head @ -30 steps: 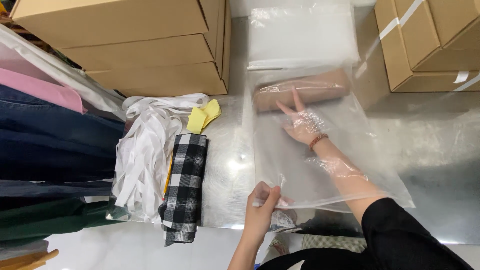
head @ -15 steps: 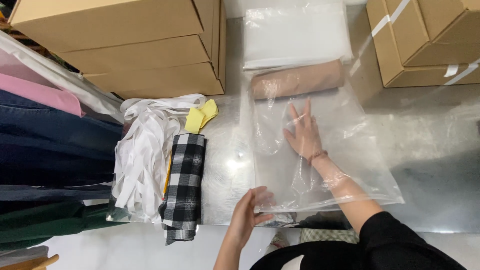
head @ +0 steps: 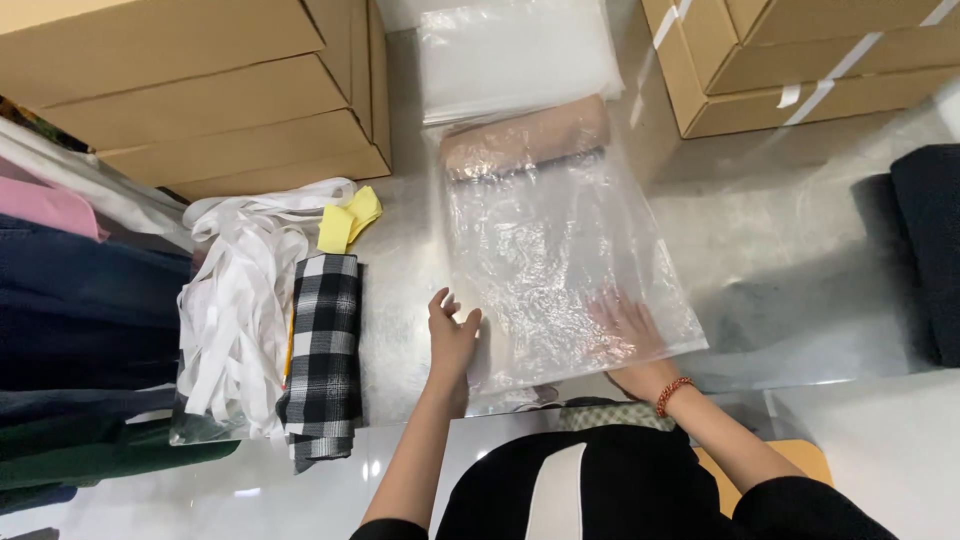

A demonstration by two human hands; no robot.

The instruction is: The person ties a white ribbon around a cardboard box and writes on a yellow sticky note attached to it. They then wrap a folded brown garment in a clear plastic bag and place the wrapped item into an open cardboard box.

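The clear plastic bag (head: pixel 560 270) lies flat on the shiny grey surface (head: pixel 790 230), its mouth toward the person and its closed end far from them, where a folded tan garment (head: pixel 525 138) sits inside against the bottom seam. The film looks thin, limp and slick; it wrinkles and catches glare, so it would likely slide on the smooth top and cling to skin, and it weighs almost nothing apart from the soft cloth at its far end. The sensible places to take hold seem to be the two near corners of the opening, or the garment itself through the film. The right hand (head: pixel 625 325) is just inside the mouth, fingers spread and flat, gripping nothing. The left hand (head: pixel 452 335) rests at the bag's near left edge, fingers loosely curled against the film; whether they pinch it cannot be told. Beyond the bag lies a stack of empty clear bags (head: pixel 515 55). To the left are a black-and-white checked cloth (head: pixel 325 350), white ribbons (head: pixel 240 300), yellow tags (head: pixel 347 220) and cardboard boxes (head: pixel 200 90).
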